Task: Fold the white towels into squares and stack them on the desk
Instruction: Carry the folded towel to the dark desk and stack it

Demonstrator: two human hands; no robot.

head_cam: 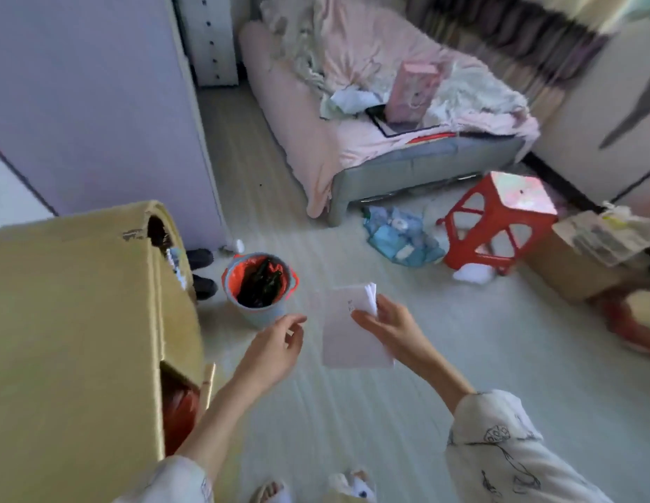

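From the head view, we see the right hand (383, 321) holding a folded white towel (352, 328) in the air above the floor (352, 412), its fingers clamped on the towel's upper right edge, where the layers fan out. The left hand (276, 343) hovers just beside it, fingers loosely apart and holding nothing. We judge the folding of this piece nearly done (it already reads as a flat rectangle). Next, we would bring the free hand in, square the fold, and carry it to the bench (69, 321) at left for stacking.
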